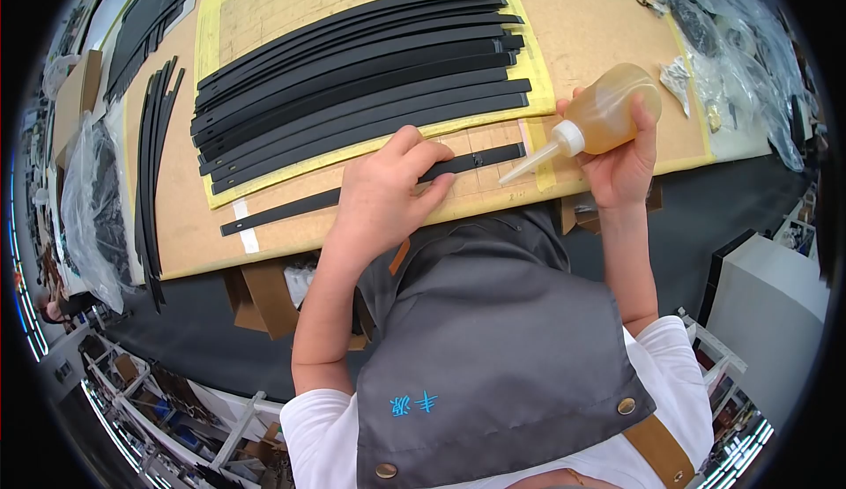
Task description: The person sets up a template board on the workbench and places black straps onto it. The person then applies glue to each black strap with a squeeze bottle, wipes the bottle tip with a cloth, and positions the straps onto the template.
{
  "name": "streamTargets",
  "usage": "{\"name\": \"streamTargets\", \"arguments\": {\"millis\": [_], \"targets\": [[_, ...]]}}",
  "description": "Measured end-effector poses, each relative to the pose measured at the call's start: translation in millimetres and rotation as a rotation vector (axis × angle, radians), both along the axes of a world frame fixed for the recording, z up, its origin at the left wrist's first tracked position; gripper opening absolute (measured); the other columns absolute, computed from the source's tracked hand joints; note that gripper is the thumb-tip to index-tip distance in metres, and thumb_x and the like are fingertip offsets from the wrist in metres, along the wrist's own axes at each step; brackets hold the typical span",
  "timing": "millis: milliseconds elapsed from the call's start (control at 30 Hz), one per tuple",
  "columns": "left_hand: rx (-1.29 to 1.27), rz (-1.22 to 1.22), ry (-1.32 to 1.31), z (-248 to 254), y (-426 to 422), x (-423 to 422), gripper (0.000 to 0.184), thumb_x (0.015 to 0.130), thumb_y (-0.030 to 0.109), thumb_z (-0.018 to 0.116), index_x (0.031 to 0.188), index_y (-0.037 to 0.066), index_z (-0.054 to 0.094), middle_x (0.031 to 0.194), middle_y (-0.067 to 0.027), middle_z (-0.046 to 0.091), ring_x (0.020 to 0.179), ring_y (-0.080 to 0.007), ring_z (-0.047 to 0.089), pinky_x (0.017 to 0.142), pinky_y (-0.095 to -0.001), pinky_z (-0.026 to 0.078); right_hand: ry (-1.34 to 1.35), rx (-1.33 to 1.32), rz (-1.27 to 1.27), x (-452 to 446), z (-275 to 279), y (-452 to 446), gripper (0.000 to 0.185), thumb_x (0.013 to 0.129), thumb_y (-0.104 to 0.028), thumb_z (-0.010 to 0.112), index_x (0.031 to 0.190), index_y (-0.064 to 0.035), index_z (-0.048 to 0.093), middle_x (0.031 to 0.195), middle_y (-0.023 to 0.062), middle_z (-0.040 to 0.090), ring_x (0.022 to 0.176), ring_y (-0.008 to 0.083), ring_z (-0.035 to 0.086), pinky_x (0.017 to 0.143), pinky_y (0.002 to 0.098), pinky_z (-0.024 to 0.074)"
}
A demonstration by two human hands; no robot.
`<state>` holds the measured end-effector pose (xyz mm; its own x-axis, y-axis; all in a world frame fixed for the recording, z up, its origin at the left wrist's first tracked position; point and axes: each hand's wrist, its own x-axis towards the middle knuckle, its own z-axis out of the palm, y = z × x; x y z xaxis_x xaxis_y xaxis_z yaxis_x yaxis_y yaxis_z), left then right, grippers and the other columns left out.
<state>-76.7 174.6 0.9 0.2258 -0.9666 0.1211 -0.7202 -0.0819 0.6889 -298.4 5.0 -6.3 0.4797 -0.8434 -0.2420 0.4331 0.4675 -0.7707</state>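
The left hand [388,185] grips a long black strap [291,211] between thumb and fingers, close to the near edge of the counter [586,40]; the strap runs out to both sides of that hand, its left end over a strip of white tape [249,240]. The right hand [617,167] is wrapped around a squeeze bottle [621,106] of amber liquid, tilted so its pale nozzle [533,163] slants down between the hands, the tip near the strap's right end. Just beyond the left hand, a row of black straps [352,70] lies across a yellow-edged board [256,24]. Narrow black strips [152,172] lie farther left of it, and clear plastic wrapping [736,57] lies beyond the right hand.
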Motion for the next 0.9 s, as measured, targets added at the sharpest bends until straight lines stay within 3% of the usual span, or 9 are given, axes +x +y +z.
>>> {"name": "streamTargets", "arguments": {"millis": [133, 233, 633, 733, 833, 900], "targets": [[-0.034, -0.001, -0.046, -4, -2, -3, 0.015, 0.079, 0.014, 0.077, 0.092, 0.01, 0.069, 0.084, -0.0027, 0.058, 0.064, -0.0215, 0.062, 0.055, -0.0334, 0.048, 0.123, -0.096, -0.052, -1, -2, 0, 0.057, 0.095, -0.043, 0.063, 0.129, 0.0003, 0.051, 0.118, 0.018, 0.064, 0.116, 0.0371, 0.064, 0.093, 0.0433, 0.0569], [-0.026, 0.001, -0.034, -3, -2, -4, 0.015, 0.079, 0.014, 0.077, 0.092, 0.011, 0.069, 0.084, -0.0023, 0.058, 0.064, -0.0209, 0.062, 0.055, -0.0331, 0.047, 0.164, -0.125, -0.094, 5, -3, 4, 0.044, 0.094, -0.034, 0.066, 0.122, -0.0016, 0.054, 0.11, 0.0108, 0.064, 0.1, 0.0201, 0.068, 0.081, 0.0364, 0.0612], [-0.04, 0.0, -0.044, -4, -3, -4, 0.015, 0.079, 0.013, 0.076, 0.091, 0.011, 0.069, 0.082, -0.0021, 0.057, 0.064, -0.0201, 0.062, 0.055, -0.033, 0.047, 0.19, -0.178, -0.081, 10, 1, 9, 0.038, 0.093, -0.028, 0.069, 0.118, -0.002, 0.057, 0.107, 0.0087, 0.064, 0.098, 0.0175, 0.068, 0.08, 0.0366, 0.0613], [-0.036, 0.002, -0.042, -4, -3, -4, 0.015, 0.079, 0.013, 0.076, 0.091, 0.011, 0.068, 0.082, -0.0021, 0.057, 0.064, -0.02, 0.061, 0.055, -0.0327, 0.047, 0.238, -0.234, -0.079, 5, -8, 5, 0.042, 0.092, -0.033, 0.069, 0.119, -0.0024, 0.056, 0.109, 0.0099, 0.064, 0.096, 0.0196, 0.068, 0.08, 0.0383, 0.0614], [-0.043, 0.0, -0.047, -4, -3, -4, 0.015, 0.078, 0.013, 0.077, 0.091, 0.01, 0.069, 0.082, -0.0017, 0.058, 0.065, -0.0198, 0.061, 0.055, -0.0321, 0.047, 0.158, -0.085, -0.074, -1, -4, 6, 0.051, 0.095, -0.04, 0.063, 0.127, -0.0007, 0.054, 0.116, 0.0177, 0.065, 0.111, 0.0338, 0.066, 0.093, 0.0415, 0.0569], [-0.116, 0.012, 0.052, -9, -2, -2, 0.016, 0.077, 0.011, 0.077, 0.091, 0.009, 0.07, 0.083, -0.0021, 0.061, 0.065, -0.019, 0.061, 0.054, -0.031, 0.046, -0.065, 0.036, 0.002, -12, -2, -1, 0.053, 0.095, -0.042, 0.063, 0.128, -0.001, 0.053, 0.116, 0.0186, 0.065, 0.112, 0.0374, 0.065, 0.09, 0.0437, 0.0587]]}}
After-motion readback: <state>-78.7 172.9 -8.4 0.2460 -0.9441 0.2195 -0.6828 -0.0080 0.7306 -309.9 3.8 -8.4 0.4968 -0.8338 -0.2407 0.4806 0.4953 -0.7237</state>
